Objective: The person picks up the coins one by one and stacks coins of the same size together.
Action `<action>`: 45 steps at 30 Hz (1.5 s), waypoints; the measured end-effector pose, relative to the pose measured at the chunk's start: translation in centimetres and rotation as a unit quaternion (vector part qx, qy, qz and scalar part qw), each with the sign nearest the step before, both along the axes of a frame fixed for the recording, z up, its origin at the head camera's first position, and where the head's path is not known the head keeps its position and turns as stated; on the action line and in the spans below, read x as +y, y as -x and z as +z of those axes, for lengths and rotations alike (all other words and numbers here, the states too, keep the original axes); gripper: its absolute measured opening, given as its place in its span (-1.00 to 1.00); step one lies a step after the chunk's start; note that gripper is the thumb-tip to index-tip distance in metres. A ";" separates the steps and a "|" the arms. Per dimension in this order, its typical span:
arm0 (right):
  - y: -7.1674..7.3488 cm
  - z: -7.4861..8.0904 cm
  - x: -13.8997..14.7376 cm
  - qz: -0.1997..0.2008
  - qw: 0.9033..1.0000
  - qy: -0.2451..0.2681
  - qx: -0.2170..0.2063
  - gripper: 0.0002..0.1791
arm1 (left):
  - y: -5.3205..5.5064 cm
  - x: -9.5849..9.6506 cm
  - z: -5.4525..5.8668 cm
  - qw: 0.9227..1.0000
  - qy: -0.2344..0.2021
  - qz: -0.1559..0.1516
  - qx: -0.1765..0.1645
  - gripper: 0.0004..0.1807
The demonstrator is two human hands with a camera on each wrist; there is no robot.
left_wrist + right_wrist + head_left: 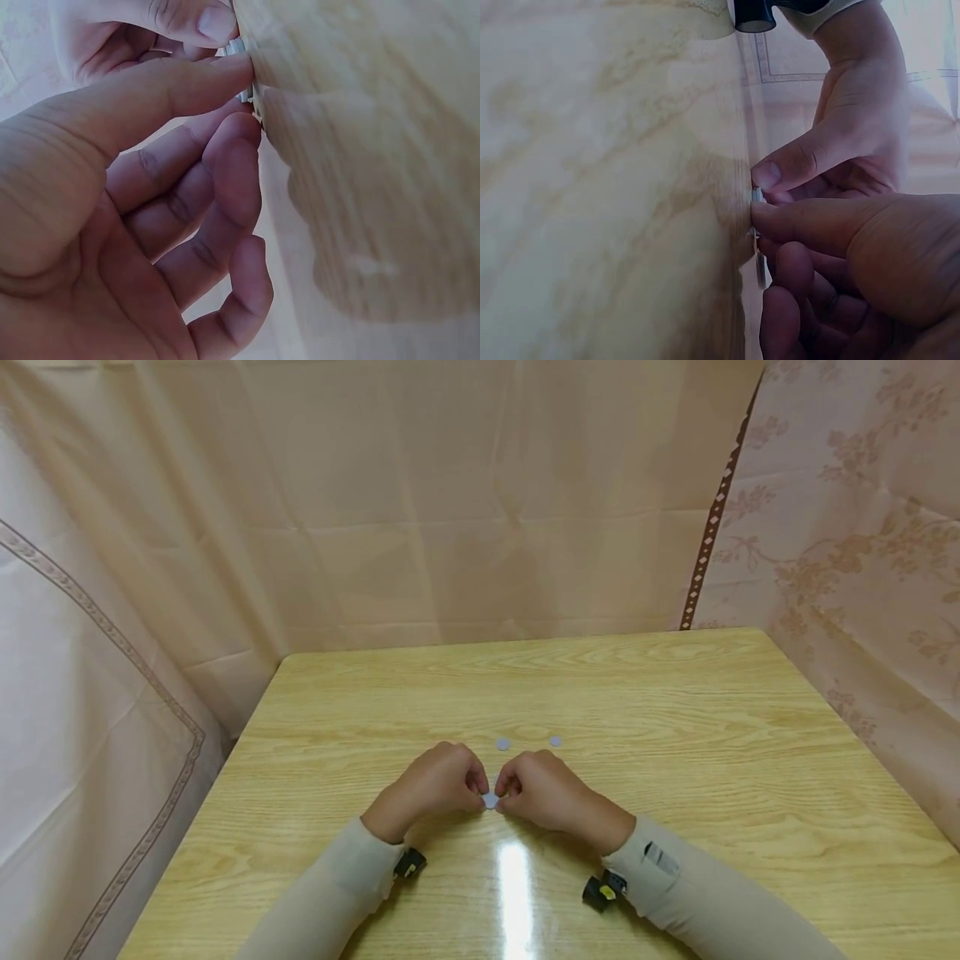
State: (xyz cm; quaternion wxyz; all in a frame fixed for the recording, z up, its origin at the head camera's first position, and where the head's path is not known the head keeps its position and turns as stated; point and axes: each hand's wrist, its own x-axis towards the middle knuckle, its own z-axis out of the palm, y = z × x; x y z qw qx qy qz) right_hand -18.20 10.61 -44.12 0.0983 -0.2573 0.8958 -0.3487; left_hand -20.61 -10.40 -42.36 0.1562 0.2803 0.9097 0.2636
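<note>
On the table, a small pale grey, coin-like disc lies between my two hands. My left hand pinches its left side with thumb and fingertips, while my right hand pinches the right side. In the left wrist view, the disc's edge shows between the fingertips, low against the tabletop; it looks layered, but I cannot tell whether more than one disc is there. The right wrist view shows the same edge beside the thumb tips. Fingers hide most of the disc.
Two similar discs lie beyond the hands, one near the middle and a smaller one to its right. The wood-grain table has a rear edge against a beige cloth. Wrist cameras sit under the sleeves.
</note>
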 end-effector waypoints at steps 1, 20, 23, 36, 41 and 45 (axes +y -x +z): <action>0.0 0.0 0.0 -0.001 1.000 0.000 -0.001 -0.96 | 0.0 0.0 0.0 1.000 -0.002 0.002 -0.002 -0.86; 1.0 0.7 -2.5 -0.016 0.998 -0.054 0.017 -0.95 | 0.5 -1.6 0.4 0.999 0.008 0.044 -0.005 -0.83; 1.4 0.7 -3.0 -0.020 0.998 -0.056 0.014 -0.94 | 0.6 -2.1 0.4 0.999 0.006 0.054 -0.007 -0.84; 2.6 0.7 -5.3 -0.021 0.998 -0.052 0.004 -0.94 | 1.5 -4.2 0.1 0.995 0.016 0.095 -0.028 -0.83; 3.0 0.7 -6.1 -0.029 0.998 -0.060 0.007 -0.92 | 2.0 -4.9 0.1 0.994 0.009 0.104 -0.040 -0.84; 3.5 0.8 -6.8 -0.029 0.997 -0.068 0.010 -0.92 | 2.2 -5.5 0.4 0.993 0.004 0.108 -0.044 -0.86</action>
